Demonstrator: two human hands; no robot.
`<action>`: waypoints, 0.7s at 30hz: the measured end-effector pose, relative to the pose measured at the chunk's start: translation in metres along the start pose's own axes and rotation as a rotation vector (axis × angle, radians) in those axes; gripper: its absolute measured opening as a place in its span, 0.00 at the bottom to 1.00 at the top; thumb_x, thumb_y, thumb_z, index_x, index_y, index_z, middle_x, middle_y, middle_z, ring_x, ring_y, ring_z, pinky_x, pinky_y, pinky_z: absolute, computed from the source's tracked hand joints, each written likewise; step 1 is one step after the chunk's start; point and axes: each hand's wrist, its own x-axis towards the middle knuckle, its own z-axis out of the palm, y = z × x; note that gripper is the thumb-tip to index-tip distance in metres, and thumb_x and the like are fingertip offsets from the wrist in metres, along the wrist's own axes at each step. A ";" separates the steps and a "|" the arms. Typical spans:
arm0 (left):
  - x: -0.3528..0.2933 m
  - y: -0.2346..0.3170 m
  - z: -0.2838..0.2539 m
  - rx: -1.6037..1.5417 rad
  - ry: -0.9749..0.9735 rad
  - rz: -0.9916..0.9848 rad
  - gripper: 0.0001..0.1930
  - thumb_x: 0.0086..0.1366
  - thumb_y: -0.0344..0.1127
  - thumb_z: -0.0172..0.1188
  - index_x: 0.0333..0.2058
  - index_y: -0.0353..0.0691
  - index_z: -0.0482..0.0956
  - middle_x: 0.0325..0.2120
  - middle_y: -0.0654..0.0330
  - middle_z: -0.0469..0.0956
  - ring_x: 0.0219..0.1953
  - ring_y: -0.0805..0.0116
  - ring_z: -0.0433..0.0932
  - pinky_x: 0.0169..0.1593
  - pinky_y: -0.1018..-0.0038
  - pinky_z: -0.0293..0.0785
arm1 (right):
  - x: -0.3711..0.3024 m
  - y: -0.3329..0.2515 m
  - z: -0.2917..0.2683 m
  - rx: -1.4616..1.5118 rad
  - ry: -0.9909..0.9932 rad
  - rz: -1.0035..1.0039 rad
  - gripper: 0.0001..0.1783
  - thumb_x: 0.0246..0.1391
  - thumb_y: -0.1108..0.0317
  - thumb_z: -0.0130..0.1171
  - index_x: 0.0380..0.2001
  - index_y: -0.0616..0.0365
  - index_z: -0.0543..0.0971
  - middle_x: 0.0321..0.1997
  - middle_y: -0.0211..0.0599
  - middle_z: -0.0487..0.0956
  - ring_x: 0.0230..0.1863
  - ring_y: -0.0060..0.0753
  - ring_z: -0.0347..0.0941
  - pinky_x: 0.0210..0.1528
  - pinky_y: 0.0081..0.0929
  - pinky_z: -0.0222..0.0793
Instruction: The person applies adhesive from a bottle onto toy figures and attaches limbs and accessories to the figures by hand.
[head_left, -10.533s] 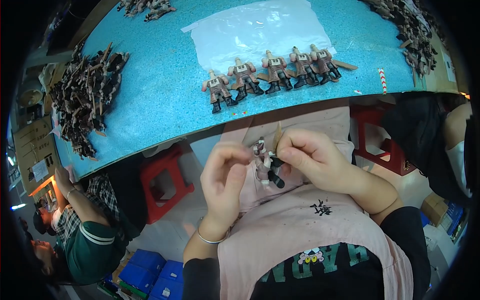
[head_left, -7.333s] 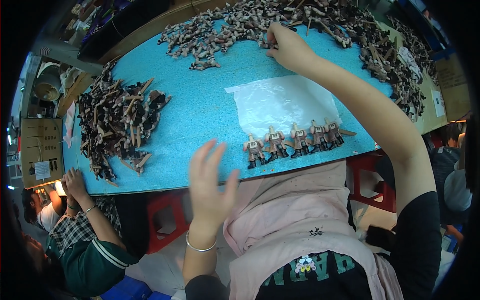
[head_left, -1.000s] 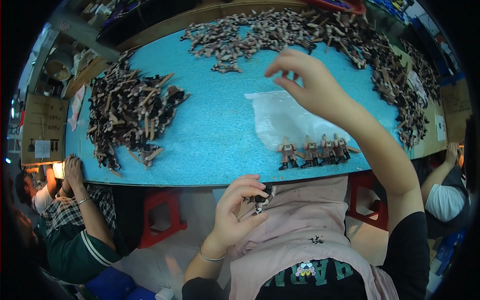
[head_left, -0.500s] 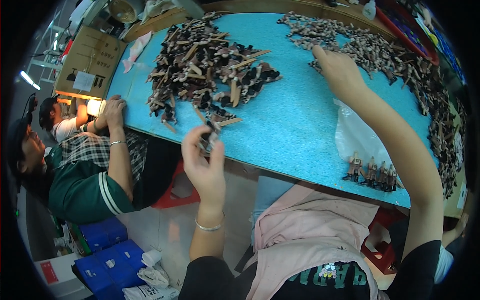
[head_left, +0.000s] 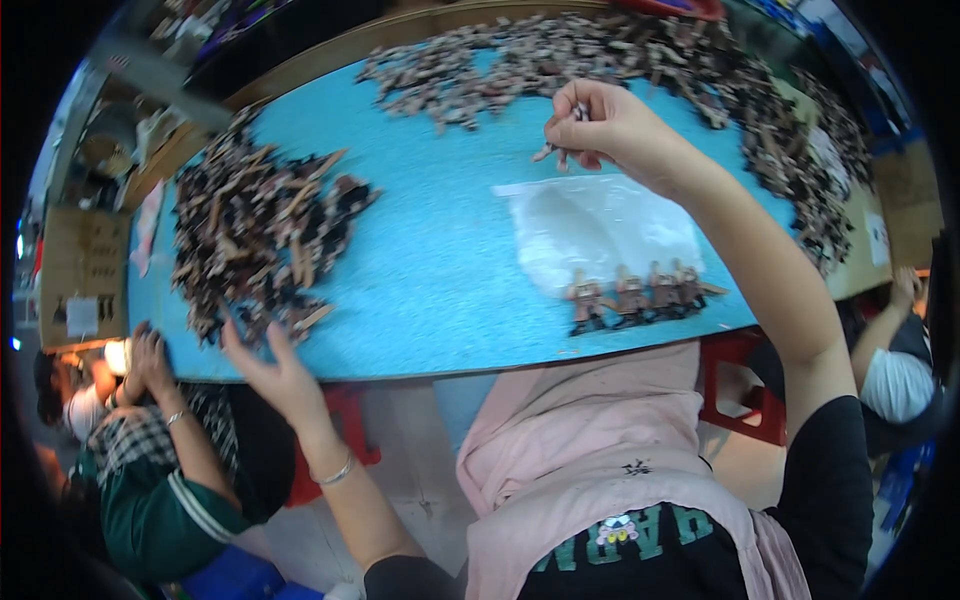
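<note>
Above the blue tabletop my right hand is pinched shut on a small toy figure, whose pale and dark limbs poke out below the fingers. My left hand is open, thumb and fingers apart, at the near edge of a heap of brown-and-black toy figures mixed with flat wooden-coloured strips. A clear plastic bag lies flat below my right hand. On its near edge several assembled figures are lined up in a row.
Loose small figures spread along the table's far side and down its right. A co-worker in a green-and-white sleeve sits at the left, hands at the table edge. A cardboard box stands beyond. Another person's arm shows at right.
My view has swung right. My left hand has let go of the figure it held and opened beside the heap. My right hand has come back from the far pile with a small figure.
</note>
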 end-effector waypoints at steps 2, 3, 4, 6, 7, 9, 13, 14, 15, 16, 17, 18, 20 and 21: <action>-0.009 0.019 -0.003 0.075 0.086 0.041 0.23 0.65 0.30 0.54 0.56 0.30 0.62 0.57 0.47 0.62 0.61 0.54 0.60 0.64 0.63 0.50 | -0.021 0.019 -0.020 0.307 -0.065 -0.004 0.12 0.52 0.72 0.62 0.36 0.59 0.69 0.31 0.33 0.74 0.27 0.21 0.71 0.28 0.18 0.67; -0.017 0.037 0.001 0.102 0.107 0.119 0.21 0.65 0.29 0.53 0.55 0.29 0.63 0.55 0.49 0.65 0.59 0.58 0.62 0.63 0.66 0.55 | -0.034 0.022 -0.026 0.298 -0.041 0.001 0.12 0.52 0.72 0.62 0.36 0.59 0.69 0.31 0.33 0.74 0.27 0.21 0.71 0.28 0.18 0.67; -0.025 0.049 0.006 0.074 0.062 0.210 0.20 0.65 0.28 0.52 0.55 0.30 0.64 0.54 0.49 0.66 0.58 0.57 0.63 0.62 0.65 0.55 | -0.045 0.026 -0.028 0.293 0.002 0.045 0.12 0.51 0.73 0.63 0.35 0.59 0.69 0.32 0.33 0.74 0.28 0.22 0.72 0.30 0.19 0.69; -0.043 0.076 0.016 0.021 -0.113 0.372 0.20 0.62 0.26 0.52 0.53 0.31 0.66 0.54 0.47 0.67 0.58 0.54 0.64 0.62 0.63 0.55 | -0.062 0.034 -0.033 0.243 0.057 0.098 0.13 0.52 0.73 0.61 0.39 0.63 0.72 0.34 0.34 0.74 0.30 0.24 0.74 0.35 0.22 0.74; -0.054 0.090 0.022 -0.011 -0.245 0.442 0.20 0.61 0.25 0.53 0.53 0.32 0.67 0.54 0.47 0.67 0.58 0.52 0.64 0.62 0.62 0.55 | -0.067 0.036 -0.034 0.242 0.066 0.101 0.13 0.52 0.73 0.61 0.39 0.63 0.72 0.34 0.34 0.74 0.30 0.24 0.74 0.35 0.22 0.74; -0.076 0.117 0.040 -0.203 -0.548 0.463 0.21 0.59 0.25 0.55 0.52 0.32 0.68 0.54 0.46 0.67 0.58 0.50 0.65 0.62 0.61 0.57 | -0.075 0.038 -0.035 0.193 0.097 0.105 0.15 0.54 0.73 0.58 0.44 0.67 0.73 0.34 0.34 0.75 0.31 0.23 0.75 0.37 0.22 0.74; -0.099 0.163 0.071 -0.332 -0.781 0.490 0.28 0.53 0.27 0.61 0.54 0.33 0.67 0.54 0.45 0.67 0.57 0.46 0.66 0.60 0.58 0.60 | -0.078 0.048 -0.034 0.086 0.140 0.128 0.17 0.55 0.74 0.55 0.48 0.67 0.74 0.32 0.32 0.76 0.32 0.21 0.75 0.39 0.21 0.73; -0.100 0.168 0.075 -0.316 -0.826 0.530 0.31 0.51 0.29 0.64 0.55 0.33 0.66 0.54 0.45 0.67 0.56 0.45 0.66 0.59 0.57 0.61 | -0.078 0.052 -0.034 0.014 0.165 0.080 0.16 0.56 0.73 0.54 0.48 0.66 0.74 0.32 0.32 0.76 0.31 0.20 0.74 0.38 0.20 0.72; -0.100 0.170 0.077 -0.312 -0.829 0.532 0.31 0.51 0.29 0.64 0.55 0.33 0.66 0.54 0.45 0.67 0.56 0.45 0.66 0.59 0.57 0.61 | -0.079 0.055 -0.033 -0.056 0.191 0.032 0.16 0.56 0.73 0.54 0.48 0.65 0.75 0.31 0.32 0.77 0.31 0.19 0.73 0.38 0.19 0.72; -0.100 0.170 0.079 -0.268 -0.837 0.566 0.32 0.51 0.30 0.64 0.56 0.33 0.66 0.54 0.46 0.67 0.56 0.47 0.66 0.59 0.57 0.61 | -0.080 0.053 -0.033 -0.050 0.192 0.032 0.16 0.56 0.73 0.54 0.48 0.65 0.75 0.31 0.32 0.77 0.31 0.19 0.73 0.38 0.19 0.72; -0.100 0.171 0.080 -0.224 -0.844 0.600 0.32 0.50 0.30 0.65 0.56 0.34 0.66 0.54 0.47 0.67 0.56 0.48 0.67 0.59 0.57 0.61 | -0.081 0.049 -0.032 -0.087 0.180 0.048 0.16 0.56 0.73 0.53 0.48 0.66 0.75 0.31 0.34 0.78 0.31 0.19 0.73 0.36 0.18 0.71; -0.101 0.169 0.081 -0.222 -0.849 0.604 0.32 0.50 0.30 0.65 0.56 0.34 0.66 0.54 0.47 0.67 0.56 0.48 0.67 0.59 0.57 0.61 | -0.082 0.048 -0.032 -0.123 0.171 0.065 0.16 0.56 0.73 0.52 0.48 0.66 0.75 0.31 0.35 0.79 0.30 0.19 0.73 0.35 0.18 0.70; -0.103 0.165 0.081 -0.248 -0.826 0.580 0.31 0.50 0.29 0.65 0.55 0.34 0.68 0.53 0.49 0.69 0.56 0.50 0.68 0.59 0.57 0.62 | -0.081 0.053 -0.032 -0.089 0.182 0.057 0.15 0.57 0.72 0.53 0.47 0.65 0.76 0.31 0.33 0.78 0.30 0.18 0.71 0.34 0.18 0.69; -0.102 0.165 0.081 -0.246 -0.831 0.582 0.31 0.50 0.29 0.65 0.55 0.34 0.68 0.53 0.49 0.69 0.56 0.50 0.68 0.59 0.57 0.62 | -0.080 0.055 -0.031 -0.059 0.189 0.048 0.14 0.58 0.70 0.53 0.46 0.63 0.77 0.31 0.31 0.78 0.29 0.16 0.70 0.34 0.17 0.68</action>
